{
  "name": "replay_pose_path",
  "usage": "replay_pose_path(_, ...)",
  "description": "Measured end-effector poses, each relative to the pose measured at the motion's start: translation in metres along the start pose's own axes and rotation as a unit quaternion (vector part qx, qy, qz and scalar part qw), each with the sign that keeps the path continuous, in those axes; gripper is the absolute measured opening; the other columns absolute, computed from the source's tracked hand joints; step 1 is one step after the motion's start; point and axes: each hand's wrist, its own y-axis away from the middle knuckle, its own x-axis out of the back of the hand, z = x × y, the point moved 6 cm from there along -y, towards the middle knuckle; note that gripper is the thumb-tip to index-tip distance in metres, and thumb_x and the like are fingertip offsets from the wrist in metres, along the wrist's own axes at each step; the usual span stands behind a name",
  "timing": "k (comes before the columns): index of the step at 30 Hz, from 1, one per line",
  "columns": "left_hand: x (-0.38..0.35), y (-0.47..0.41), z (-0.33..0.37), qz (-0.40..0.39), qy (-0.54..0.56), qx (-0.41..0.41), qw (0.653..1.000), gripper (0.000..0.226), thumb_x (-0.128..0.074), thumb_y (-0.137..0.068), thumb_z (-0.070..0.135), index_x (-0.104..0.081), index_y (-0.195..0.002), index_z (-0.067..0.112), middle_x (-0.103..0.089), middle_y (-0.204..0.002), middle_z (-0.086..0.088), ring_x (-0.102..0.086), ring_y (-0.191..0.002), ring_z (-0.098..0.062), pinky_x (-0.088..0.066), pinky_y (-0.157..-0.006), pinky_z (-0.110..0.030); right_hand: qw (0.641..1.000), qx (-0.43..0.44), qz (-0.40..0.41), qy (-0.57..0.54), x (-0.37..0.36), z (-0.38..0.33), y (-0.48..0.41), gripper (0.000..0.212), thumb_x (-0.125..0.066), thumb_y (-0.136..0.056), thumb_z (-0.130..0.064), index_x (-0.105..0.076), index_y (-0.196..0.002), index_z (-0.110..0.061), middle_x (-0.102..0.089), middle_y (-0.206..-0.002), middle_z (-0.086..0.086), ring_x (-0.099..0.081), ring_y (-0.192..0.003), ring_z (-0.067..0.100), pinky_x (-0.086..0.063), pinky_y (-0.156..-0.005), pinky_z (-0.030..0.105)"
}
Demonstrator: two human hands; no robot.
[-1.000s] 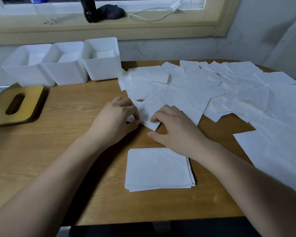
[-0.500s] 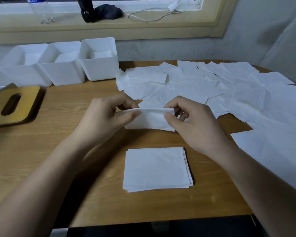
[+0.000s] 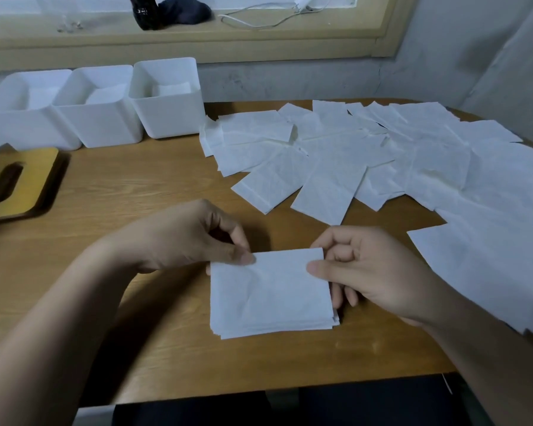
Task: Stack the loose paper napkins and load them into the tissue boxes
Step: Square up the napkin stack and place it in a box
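A white paper napkin (image 3: 271,281) lies over the napkin stack (image 3: 277,329) near the table's front edge. My left hand (image 3: 191,238) pinches its far left corner and my right hand (image 3: 366,272) pinches its right edge. Several loose napkins (image 3: 382,161) are spread over the right half of the table. Three white open tissue boxes (image 3: 166,96) stand in a row at the back left, each with white napkins inside.
A wooden lid with an oval slot (image 3: 16,182) lies at the left edge. The windowsill (image 3: 197,41) behind holds a dark bottle, a dark cloth and a white cable. A grey wall closes off the right side.
Both hands picked one napkin out of the loose spread, lifted it and brought it toward me, down onto the stack.
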Motion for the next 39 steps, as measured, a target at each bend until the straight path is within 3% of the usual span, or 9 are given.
replay_pose_path(5,-0.005,-0.003,-0.006,-0.027,-0.055,0.036,0.997,0.020,-0.086,-0.085,0.049,-0.082,-0.087,0.029,-0.074,-0.077,-0.012,-0.062,-0.064,-0.014,-0.048,-0.075,-0.032,0.999,-0.027,0.002,0.032,-0.004,0.009,-0.002,0.012,-0.077,-0.098,-0.019,-0.068,-0.106,-0.016,-0.075,-0.071,0.009,-0.068,-0.052,0.015,-0.047,-0.052,0.033)
replay_pose_path(11,-0.001,-0.007,-0.013,-0.005,-0.086,0.050,0.995,0.024,-0.090,-0.083,0.048,-0.075,-0.083,0.028,-0.062,-0.067,-0.001,-0.054,-0.061,-0.011,-0.043,-0.067,-0.031,0.990,-0.004,0.038,0.132,-0.003,0.008,-0.004,0.020,-0.080,-0.095,-0.026,-0.061,-0.102,-0.028,-0.074,-0.071,0.001,-0.070,-0.057,0.013,-0.049,-0.053,0.018)
replay_pose_path(15,0.007,-0.009,-0.019,0.019,-0.118,0.058,0.991,0.024,-0.092,-0.081,0.046,-0.074,-0.083,0.031,-0.067,-0.072,0.005,-0.055,-0.066,-0.006,-0.043,-0.070,-0.031,0.972,0.034,0.094,0.211,0.007,0.006,-0.009,0.019,-0.078,-0.096,-0.032,-0.060,-0.102,-0.035,-0.069,-0.073,-0.006,-0.063,-0.063,0.006,-0.046,-0.060,0.014)
replay_pose_path(19,0.016,-0.011,-0.022,0.055,-0.124,0.048,0.990,0.019,-0.088,-0.086,0.044,-0.074,-0.085,0.032,-0.072,-0.079,0.008,-0.061,-0.072,-0.006,-0.047,-0.073,-0.032,0.919,0.096,0.198,0.327,0.027,0.001,-0.025,0.011,-0.074,-0.098,-0.033,-0.064,-0.104,-0.031,-0.061,-0.087,-0.013,-0.058,-0.073,0.004,-0.050,-0.065,0.024)
replay_pose_path(23,0.023,-0.013,-0.020,0.135,-0.151,0.015,0.979,0.014,-0.082,-0.091,0.045,-0.074,-0.089,0.034,-0.073,-0.083,0.010,-0.066,-0.078,-0.010,-0.049,-0.069,-0.024,0.890,0.097,0.196,0.399,0.032,0.006,-0.048,0.022,-0.068,-0.102,-0.036,-0.068,-0.118,-0.022,-0.057,-0.114,-0.009,-0.056,-0.099,0.009,-0.051,-0.073,0.033)
replay_pose_path(25,0.023,-0.013,-0.016,0.168,-0.140,-0.005,0.976,0.012,-0.082,-0.093,0.041,-0.074,-0.089,0.033,-0.073,-0.083,0.013,-0.067,-0.080,-0.007,-0.048,-0.067,-0.016,0.883,0.100,0.192,0.417,0.031,0.006,-0.054,0.021,-0.066,-0.103,-0.034,-0.068,-0.118,-0.020,-0.056,-0.114,-0.006,-0.055,-0.105,0.013,-0.049,-0.073,0.033)
replay_pose_path(31,0.014,-0.014,-0.004,0.205,-0.134,-0.062,0.968,0.011,-0.084,-0.092,0.036,-0.073,-0.091,0.035,-0.072,-0.083,0.016,-0.068,-0.082,-0.008,-0.046,-0.067,-0.013,0.865,0.130,0.178,0.451,0.022,0.000,-0.054,0.006,-0.061,-0.103,-0.020,-0.062,-0.097,-0.019,-0.055,-0.098,-0.004,-0.056,-0.094,0.018,-0.040,-0.070,0.030)
replay_pose_path(35,0.008,-0.015,-0.002,0.214,-0.130,-0.086,0.964,0.021,-0.088,-0.089,0.034,-0.073,-0.103,0.038,-0.070,-0.086,0.017,-0.067,-0.084,-0.008,-0.046,-0.068,-0.012,0.901,0.148,0.152,0.379,0.016,-0.008,-0.046,0.009,-0.064,-0.101,-0.019,-0.061,-0.092,-0.022,-0.057,-0.093,-0.010,-0.058,-0.089,0.012,-0.052,-0.072,0.033)
replay_pose_path(39,0.007,-0.016,0.001,0.233,-0.158,-0.133,0.950,0.046,-0.090,-0.084,0.038,-0.067,-0.124,0.038,-0.067,-0.110,0.015,-0.066,-0.102,-0.013,-0.048,-0.080,-0.016,0.956,0.154,0.125,0.216,0.012,-0.031,-0.028,0.014,-0.071,-0.099,-0.021,-0.066,-0.088,-0.027,-0.063,-0.086,-0.016,-0.060,-0.074,0.007,-0.045,-0.066,0.016)
